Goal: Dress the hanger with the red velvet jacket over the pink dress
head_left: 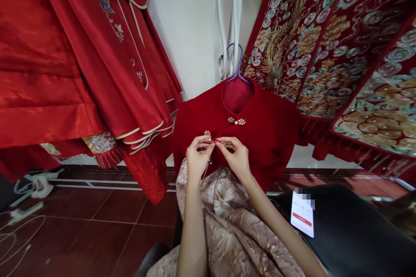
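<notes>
A dark red velvet jacket [269,130] with a stand collar hangs in front of me on a purple hanger [241,67]. Across its neck opening sits a gold flower clasp [239,121] with pearl-like beads. Lower down, my left hand [198,158] pinches a small gold flower ornament [207,133], from which beaded strands dangle. The fingertips of my right hand [238,158] are closed just beside it, almost touching the left ones. Something small and reddish shows between the fingertips, too small to make out. Beneath my wrists bunches a shiny pinkish-beige brocade fabric [224,225].
Red satin garments with pale piping [130,73] hang at the left. On the right are heavily embroidered red garments [312,43]. A lit phone [302,214] lies on a black surface [351,233] at my right. White cables [29,229] trail over the tiled floor [84,242].
</notes>
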A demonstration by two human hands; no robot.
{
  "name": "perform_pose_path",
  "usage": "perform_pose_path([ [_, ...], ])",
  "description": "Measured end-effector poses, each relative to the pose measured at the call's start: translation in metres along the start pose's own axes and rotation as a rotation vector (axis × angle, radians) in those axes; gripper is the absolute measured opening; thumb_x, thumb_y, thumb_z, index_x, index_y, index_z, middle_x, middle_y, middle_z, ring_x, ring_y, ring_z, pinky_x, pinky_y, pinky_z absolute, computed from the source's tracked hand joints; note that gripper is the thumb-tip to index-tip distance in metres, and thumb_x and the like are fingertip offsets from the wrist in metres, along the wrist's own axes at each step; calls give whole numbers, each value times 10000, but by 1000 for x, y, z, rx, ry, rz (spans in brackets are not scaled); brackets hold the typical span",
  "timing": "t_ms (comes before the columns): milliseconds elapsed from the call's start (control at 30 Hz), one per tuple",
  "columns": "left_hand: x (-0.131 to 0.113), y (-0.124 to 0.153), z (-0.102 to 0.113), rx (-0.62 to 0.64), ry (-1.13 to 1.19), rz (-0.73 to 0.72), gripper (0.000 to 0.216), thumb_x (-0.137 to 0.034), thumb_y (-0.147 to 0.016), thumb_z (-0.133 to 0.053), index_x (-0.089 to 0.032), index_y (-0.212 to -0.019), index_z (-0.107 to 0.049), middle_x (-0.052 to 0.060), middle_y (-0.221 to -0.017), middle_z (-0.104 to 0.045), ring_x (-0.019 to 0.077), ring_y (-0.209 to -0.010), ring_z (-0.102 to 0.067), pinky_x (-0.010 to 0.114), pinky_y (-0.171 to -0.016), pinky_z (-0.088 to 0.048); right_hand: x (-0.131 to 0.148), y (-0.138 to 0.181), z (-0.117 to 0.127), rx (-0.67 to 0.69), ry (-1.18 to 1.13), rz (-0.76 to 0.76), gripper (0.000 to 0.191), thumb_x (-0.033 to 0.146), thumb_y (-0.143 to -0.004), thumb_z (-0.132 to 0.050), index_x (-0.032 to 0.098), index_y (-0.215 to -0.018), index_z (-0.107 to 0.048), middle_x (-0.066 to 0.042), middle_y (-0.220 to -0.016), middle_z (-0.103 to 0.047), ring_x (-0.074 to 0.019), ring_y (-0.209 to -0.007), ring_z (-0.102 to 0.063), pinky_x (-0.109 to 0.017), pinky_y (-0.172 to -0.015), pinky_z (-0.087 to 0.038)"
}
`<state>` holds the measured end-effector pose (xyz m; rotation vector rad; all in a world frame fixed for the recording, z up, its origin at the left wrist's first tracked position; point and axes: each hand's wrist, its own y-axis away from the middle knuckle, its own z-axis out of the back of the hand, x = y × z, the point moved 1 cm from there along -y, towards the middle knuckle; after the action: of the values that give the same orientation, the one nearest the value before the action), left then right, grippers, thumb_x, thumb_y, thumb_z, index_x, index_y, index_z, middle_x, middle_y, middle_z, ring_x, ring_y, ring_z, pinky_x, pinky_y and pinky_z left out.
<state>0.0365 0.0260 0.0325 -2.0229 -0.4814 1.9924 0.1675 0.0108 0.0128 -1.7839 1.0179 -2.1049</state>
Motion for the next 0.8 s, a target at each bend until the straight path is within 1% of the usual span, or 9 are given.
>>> perform_pose_path([
  [133, 1, 1, -1, 2, -1, 12, 293, -240, -694, -754, -162, -968, -683, 88, -969, -704, 151, -795, -662, 241, -665, -535, 1, -1, -2, 0, -3, 5, 182, 330, -839, -644, 197, -942, -714, -48, -918, -683, -156, -800, -654, -296, -767, -554],
  [333, 6, 0, -1, -54, -19, -25, 283, -317, -717, -754, -166, -951, -706, 86, -942, -713, 155, -794, -662, 239, -664, -534, 2, -4, -3, -16, 10, 1, 197, 351, -841, -638, 195, -934, -715, -54, -917, -694, -162, -798, -659, -300, -766, -556],
  [633, 9, 0, 1, -83, -71, -63, 243, -335, -756, -721, -166, -929, -701, 83, -943, -714, 139, -754, -649, 225, -643, -523, 5, -5, -8, -34, 3, 24, 186, 342, -847, -638, 196, -934, -712, -48, -911, -687, -156, -796, -657, -293, -771, -552],
  [800, 10, 1, 0, -112, -121, -96, 219, -352, -781, -694, -178, -913, -683, 58, -891, -699, 129, -729, -630, 212, -628, -509, 4, -7, -12, -37, 30, 41, 174, 337, -845, -633, 199, -919, -710, -44, -896, -688, -155, -786, -657, -293, -766, -553],
])
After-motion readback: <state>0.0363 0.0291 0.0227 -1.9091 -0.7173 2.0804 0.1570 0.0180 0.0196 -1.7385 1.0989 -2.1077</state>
